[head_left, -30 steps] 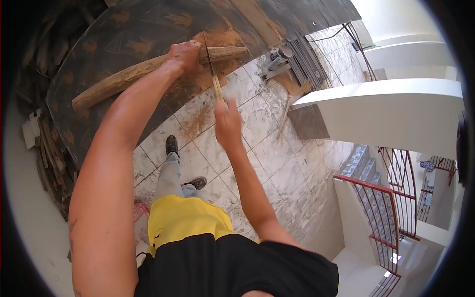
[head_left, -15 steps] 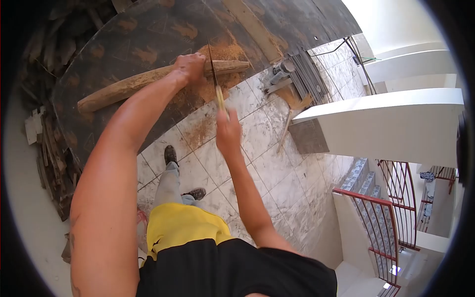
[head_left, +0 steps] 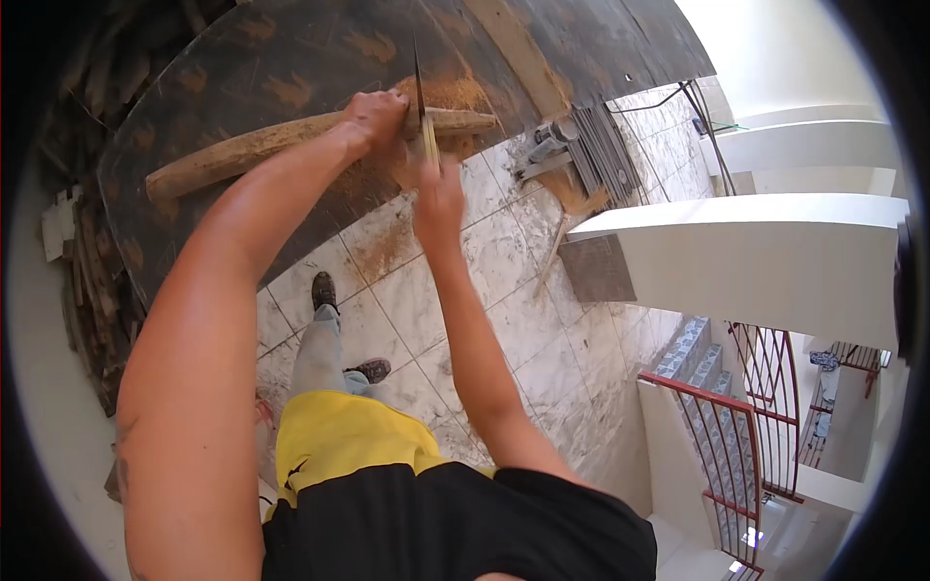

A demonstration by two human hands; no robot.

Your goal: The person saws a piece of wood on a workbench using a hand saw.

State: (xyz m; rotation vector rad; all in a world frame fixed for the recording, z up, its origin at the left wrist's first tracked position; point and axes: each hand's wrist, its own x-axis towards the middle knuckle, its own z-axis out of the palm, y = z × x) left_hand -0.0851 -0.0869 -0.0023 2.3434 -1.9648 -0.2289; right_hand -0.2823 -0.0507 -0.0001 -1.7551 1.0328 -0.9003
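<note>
A rough wooden log (head_left: 228, 158) lies across a dark sheet-topped work surface (head_left: 320, 48). My left hand (head_left: 376, 118) is closed over the log near its right end. Just right of those fingers, a handsaw (head_left: 420, 92) crosses the wood, its thin blade pointing away from me. My right hand (head_left: 439, 198) is wrapped round the saw's pale handle, slightly blurred by motion. Sawdust (head_left: 448, 94) is heaped behind the log by the blade. Where the blade meets the wood is partly hidden by my left hand.
Several grey strips (head_left: 603, 155) and a grey cylindrical object (head_left: 550, 141) sit right of the work surface. Scrap wood (head_left: 92, 300) is piled at the left. Dusty tiles (head_left: 387, 310) cover the floor, and a red railing (head_left: 707, 412) borders the stairs at lower right.
My right hand has pushed the saw forward, away from me, so more blade shows beyond the log. My left hand stays on the log. The whole view has shifted slightly.
</note>
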